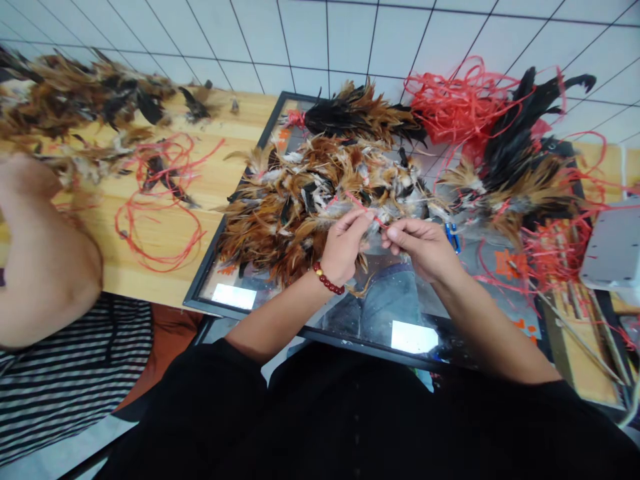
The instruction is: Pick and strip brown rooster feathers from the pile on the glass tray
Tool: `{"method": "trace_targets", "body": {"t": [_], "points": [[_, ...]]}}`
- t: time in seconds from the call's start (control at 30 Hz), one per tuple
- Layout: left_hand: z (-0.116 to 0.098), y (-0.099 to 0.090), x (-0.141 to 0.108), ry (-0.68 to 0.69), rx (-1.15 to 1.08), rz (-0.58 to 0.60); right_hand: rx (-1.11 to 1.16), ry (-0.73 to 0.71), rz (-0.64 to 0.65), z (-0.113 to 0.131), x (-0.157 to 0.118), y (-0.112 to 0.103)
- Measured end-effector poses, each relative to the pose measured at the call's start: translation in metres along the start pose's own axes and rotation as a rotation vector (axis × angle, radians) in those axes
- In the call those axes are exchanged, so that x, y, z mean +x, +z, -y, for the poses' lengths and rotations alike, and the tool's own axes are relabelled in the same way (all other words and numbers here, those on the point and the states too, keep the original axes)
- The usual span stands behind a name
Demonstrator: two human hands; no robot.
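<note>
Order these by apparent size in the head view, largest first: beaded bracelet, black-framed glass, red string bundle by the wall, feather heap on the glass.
Black-framed glass
Feather heap
Red string bundle
Beaded bracelet

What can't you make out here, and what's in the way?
All in the head view:
- Whether the red string between the left hand and right hand is knotted: too small, partly behind fingers.
- What the blue thing is: too small, partly covered.
- The orange marks: red strands cross them.
- The rest of the other person's arm: cut off by the left edge.
</note>
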State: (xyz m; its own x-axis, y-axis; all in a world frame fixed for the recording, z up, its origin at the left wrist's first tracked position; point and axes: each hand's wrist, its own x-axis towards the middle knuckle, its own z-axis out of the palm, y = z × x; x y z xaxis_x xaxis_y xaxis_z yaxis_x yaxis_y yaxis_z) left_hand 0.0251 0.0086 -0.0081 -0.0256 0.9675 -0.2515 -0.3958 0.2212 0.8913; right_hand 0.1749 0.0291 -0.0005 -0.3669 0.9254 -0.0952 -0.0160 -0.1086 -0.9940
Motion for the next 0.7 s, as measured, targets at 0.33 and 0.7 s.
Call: {"method": "trace_targets", "body": {"t": [0.33, 0.7], "points": [[-0.006, -0.004, 0.002, -0.198, -0.213, 0.186, 0.254, 0.025, -0.153, -0.004, 0.004, 0.0], [-0.002, -0.009, 0.003, 0.351, 0.254, 0.12, 0.022, -0.302, -0.187, -0.018, 0.002, 0.002]]}}
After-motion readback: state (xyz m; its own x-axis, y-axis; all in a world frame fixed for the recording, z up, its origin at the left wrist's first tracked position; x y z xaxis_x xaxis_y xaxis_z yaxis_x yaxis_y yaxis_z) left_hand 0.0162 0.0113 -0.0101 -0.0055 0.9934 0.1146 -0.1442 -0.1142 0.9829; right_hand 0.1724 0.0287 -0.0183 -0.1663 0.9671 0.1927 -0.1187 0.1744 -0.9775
